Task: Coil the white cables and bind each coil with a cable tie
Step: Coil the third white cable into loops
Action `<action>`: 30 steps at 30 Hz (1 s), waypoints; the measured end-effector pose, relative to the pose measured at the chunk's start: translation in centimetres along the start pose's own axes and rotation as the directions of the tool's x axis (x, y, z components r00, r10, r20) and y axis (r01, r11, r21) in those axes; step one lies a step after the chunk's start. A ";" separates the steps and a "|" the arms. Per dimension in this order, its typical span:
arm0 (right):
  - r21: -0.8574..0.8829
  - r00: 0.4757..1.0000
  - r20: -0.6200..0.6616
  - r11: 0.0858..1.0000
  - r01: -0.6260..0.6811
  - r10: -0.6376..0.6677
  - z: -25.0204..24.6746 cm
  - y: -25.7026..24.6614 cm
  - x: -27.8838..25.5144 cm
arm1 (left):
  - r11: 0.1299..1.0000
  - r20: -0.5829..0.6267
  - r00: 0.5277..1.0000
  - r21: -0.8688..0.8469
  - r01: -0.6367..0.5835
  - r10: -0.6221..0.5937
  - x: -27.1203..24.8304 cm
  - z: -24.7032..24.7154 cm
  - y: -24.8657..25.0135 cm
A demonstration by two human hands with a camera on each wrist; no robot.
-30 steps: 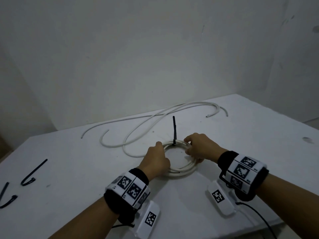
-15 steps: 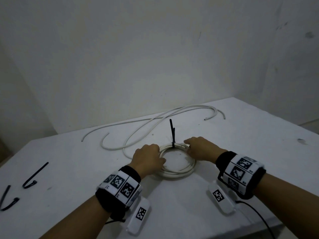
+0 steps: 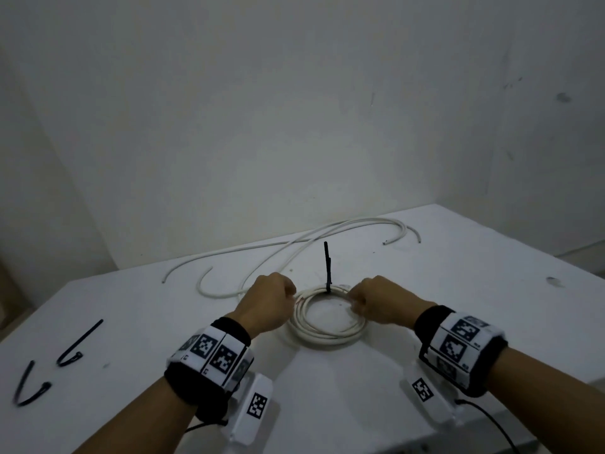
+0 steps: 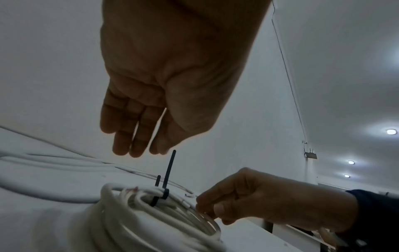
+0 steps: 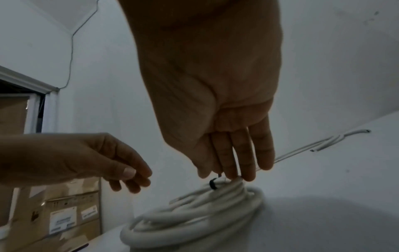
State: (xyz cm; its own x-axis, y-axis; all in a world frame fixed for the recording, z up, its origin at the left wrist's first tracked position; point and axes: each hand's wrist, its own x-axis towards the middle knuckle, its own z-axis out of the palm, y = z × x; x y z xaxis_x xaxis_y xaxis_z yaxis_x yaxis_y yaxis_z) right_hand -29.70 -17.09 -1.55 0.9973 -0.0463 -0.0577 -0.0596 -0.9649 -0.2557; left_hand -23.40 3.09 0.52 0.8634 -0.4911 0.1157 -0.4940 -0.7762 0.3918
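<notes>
A white cable coil [image 3: 327,335] lies flat on the white table [image 3: 458,290], bound at its far side by a black cable tie [image 3: 327,267] whose tail stands upright. My left hand [image 3: 291,293] hovers at the coil's left edge. In the left wrist view its fingers [image 4: 138,146] hang loose above the coil [image 4: 134,221] and hold nothing. My right hand [image 3: 355,303] is at the coil's right rim, and its thumb and fingertips [image 5: 248,175] pinch the strands just beside the tie's head [image 5: 213,185].
Loose white cables [image 3: 294,247] sprawl across the table behind the coil, ends toward the far right. Two spare black cable ties [image 3: 78,342] [image 3: 29,385] lie at the table's left. A wall stands close behind; cardboard boxes [image 5: 64,213] are off to the left.
My left hand has let go of the coil's left side and lifted slightly off it. The right hand stays at the right rim; coil and tie have not moved.
</notes>
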 end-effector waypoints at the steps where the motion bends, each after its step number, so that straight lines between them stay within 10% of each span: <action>1: 0.002 1.000 0.008 1.000 -0.005 0.005 0.4 -0.1 -0.1 | 1.000 0.033 0.999 -0.002 -0.018 0.018 -0.4 0.3 0.2; 8: 0.069 1.000 -0.005 0.997 0.022 -0.022 0.0 0.2 -0.6 | 0.995 0.253 0.964 0.043 -0.090 0.076 -1.7 2.1 0.7; 20: 0.100 0.992 -0.124 0.995 -0.009 0.021 -5.5 1.6 1.0 | 0.998 -0.145 0.988 -0.043 -0.050 0.043 2.1 -2.0 -0.2; 30: 0.199 1.000 -0.024 0.980 0.019 -0.015 -6.5 1.9 11.9 | 0.979 0.021 0.995 0.180 0.093 -0.098 13.8 0.4 -4.3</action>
State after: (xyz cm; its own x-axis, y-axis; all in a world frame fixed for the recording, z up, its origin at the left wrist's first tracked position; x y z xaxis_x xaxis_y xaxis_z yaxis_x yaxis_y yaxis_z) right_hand -17.61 -21.16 3.59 0.9988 -0.0380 -0.0311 -0.0478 -0.8947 -0.4441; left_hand -9.35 -0.53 0.06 0.9052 -0.4211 0.0572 -0.4224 -0.8766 0.2306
